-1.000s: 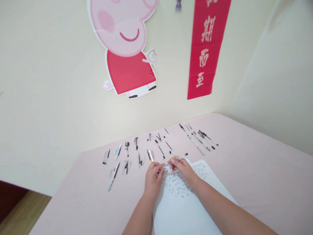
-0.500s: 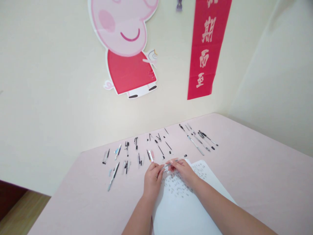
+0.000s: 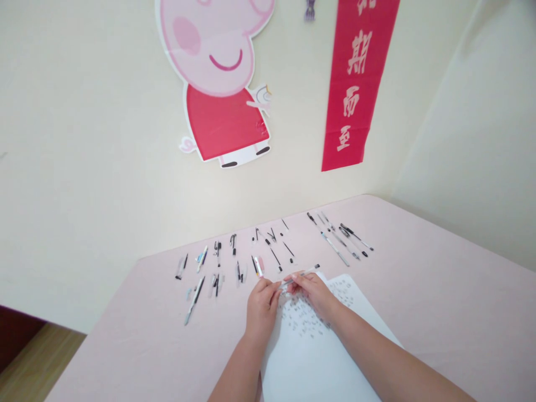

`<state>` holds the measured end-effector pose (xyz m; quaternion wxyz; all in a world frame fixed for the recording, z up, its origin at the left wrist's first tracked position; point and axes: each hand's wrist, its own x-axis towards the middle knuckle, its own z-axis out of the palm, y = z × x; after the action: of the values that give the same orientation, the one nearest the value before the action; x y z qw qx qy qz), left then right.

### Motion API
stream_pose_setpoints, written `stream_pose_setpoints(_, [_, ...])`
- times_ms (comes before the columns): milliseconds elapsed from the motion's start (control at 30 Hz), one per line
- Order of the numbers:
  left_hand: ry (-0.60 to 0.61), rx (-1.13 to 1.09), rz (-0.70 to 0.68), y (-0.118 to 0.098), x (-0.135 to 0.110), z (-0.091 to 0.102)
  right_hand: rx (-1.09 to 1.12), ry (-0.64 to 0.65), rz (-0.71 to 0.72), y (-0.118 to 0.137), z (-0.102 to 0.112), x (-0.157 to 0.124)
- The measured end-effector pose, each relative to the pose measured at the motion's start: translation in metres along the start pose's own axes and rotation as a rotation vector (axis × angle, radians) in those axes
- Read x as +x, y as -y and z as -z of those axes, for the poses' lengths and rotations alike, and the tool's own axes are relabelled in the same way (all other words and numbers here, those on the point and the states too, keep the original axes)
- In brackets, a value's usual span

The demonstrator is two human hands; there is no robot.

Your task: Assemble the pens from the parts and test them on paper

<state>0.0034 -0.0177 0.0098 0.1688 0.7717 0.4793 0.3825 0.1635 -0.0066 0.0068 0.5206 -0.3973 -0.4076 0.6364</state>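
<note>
Both my hands meet over the far edge of a white sheet of paper [image 3: 318,357] covered in small dark scribbles. My left hand [image 3: 262,307] pinches one end of a clear pen [image 3: 298,276], and my right hand [image 3: 314,293] grips the same pen further along its barrel. The pen lies nearly level, pointing to the right. Just beyond my fingers, on the pink table [image 3: 439,312], lie loose pen parts: a short pink piece [image 3: 259,266], thin black refills [image 3: 276,258] and caps.
Rows of pen parts [image 3: 196,290] spread over the table's far left. Several whole pens [image 3: 339,240] lie at the far right. Cream walls close the back and right, with a cartoon pig sticker [image 3: 221,84] and a red banner [image 3: 355,84]. The table's left edge drops to wooden floor [image 3: 25,363].
My hands have barely shifted and keep their grip on the pen. The view has drifted slightly.
</note>
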Motion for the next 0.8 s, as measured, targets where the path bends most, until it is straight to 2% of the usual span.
stream_pose_setpoints(400, [-0.042,0.021,-0.020,-0.0014,-0.0008,-0.0002,0.086,0.041,-0.033,-0.0021,-0.0004,-0.0004])
stream_pose_setpoints(800, [-0.030,0.060,-0.039,-0.0038,-0.0001,0.0009,0.099,0.027,-0.044,0.0005,-0.0037,-0.0022])
